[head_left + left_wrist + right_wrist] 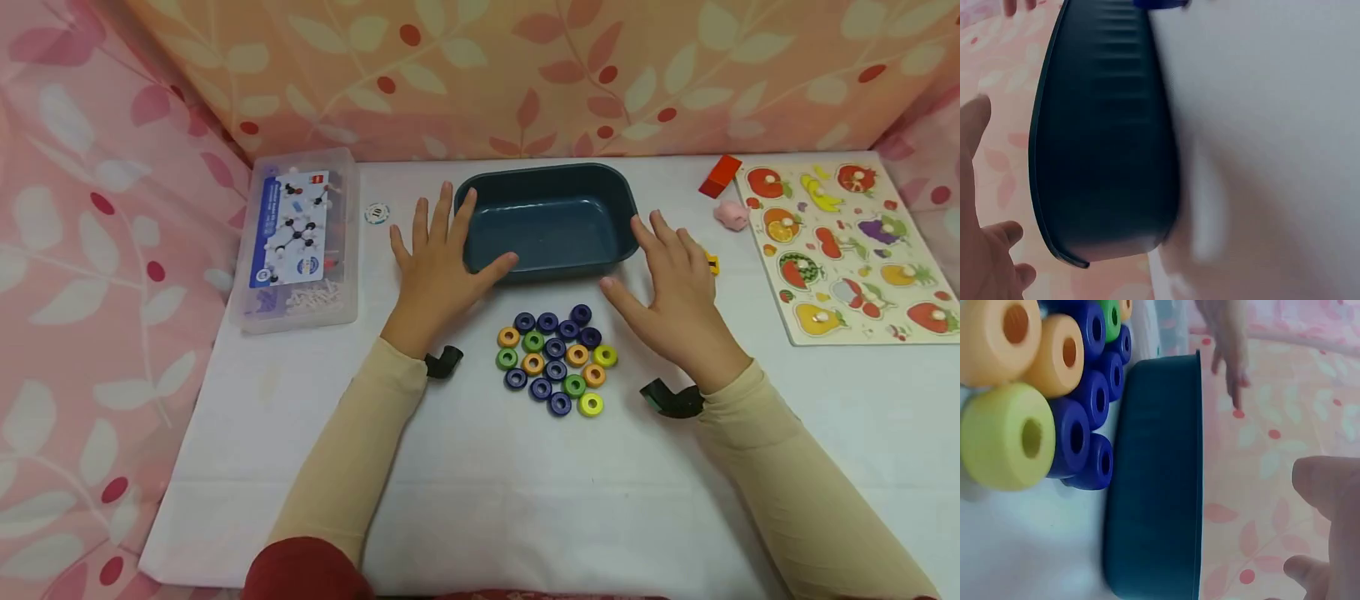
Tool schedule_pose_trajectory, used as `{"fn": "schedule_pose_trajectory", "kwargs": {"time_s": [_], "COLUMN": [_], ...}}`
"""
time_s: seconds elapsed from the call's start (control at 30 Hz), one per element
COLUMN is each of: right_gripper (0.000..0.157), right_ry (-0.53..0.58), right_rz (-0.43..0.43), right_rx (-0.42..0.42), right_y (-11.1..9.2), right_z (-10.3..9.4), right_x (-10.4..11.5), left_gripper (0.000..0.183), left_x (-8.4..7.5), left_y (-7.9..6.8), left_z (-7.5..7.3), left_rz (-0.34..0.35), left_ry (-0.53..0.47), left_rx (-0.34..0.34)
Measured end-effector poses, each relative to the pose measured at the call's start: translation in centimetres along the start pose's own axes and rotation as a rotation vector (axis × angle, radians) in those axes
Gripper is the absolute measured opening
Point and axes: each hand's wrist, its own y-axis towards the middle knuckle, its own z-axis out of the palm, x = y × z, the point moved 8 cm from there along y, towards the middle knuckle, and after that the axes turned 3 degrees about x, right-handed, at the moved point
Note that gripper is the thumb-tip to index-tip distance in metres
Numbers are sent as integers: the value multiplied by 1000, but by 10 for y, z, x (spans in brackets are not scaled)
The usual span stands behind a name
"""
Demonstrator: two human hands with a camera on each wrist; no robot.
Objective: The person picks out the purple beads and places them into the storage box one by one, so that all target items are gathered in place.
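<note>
A dark teal plastic tub [546, 271] sits at the back middle of the table, with bare floor showing inside. My left hand [438, 271] is spread at its left end, fingertips overlapping the rim in the head view. On the other side my right hand [678, 304] is also spread, fingertips near the tub's right end. Neither hand grips anything. In front of the tub, between the wrists, lies a cluster of beads [555, 348] with round holes, in dark blue, orange, green and yellow. The right wrist view shows a yellow bead [1007, 437] close up beside the tub wall [1154, 481].
At the left stands a clear plastic case [296, 242] with a molecule-model label. A round chip [377, 213] lies beside it. Toward the right are a red block [720, 175], a pink figure [731, 215], a small yellow piece [712, 264] and a fruit puzzle board [847, 250]. Patterned cloth [480, 83] hangs behind.
</note>
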Motion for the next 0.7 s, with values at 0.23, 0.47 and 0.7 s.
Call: {"fn": "schedule_pose_trajectory", "kwargs": {"time_s": [0.23,0.47,0.7], "right_gripper": [81,69,45], "right_ry": [115,181,210], "right_rz": [-49,-25,-72], "right_rx": [50,149,260], "right_y": [-15,-22,-12], "right_z": [5,22,46], "right_x": [-1,-3,-4], "left_gripper": [114,119,123], "left_x": [7,12,15], "left_y": [17,21,23], "left_z": [7,16,21], "left_rz": [-31,-28,-43], "left_ry": [-50,-80,-109], "left_rx": [59,74,63]}}
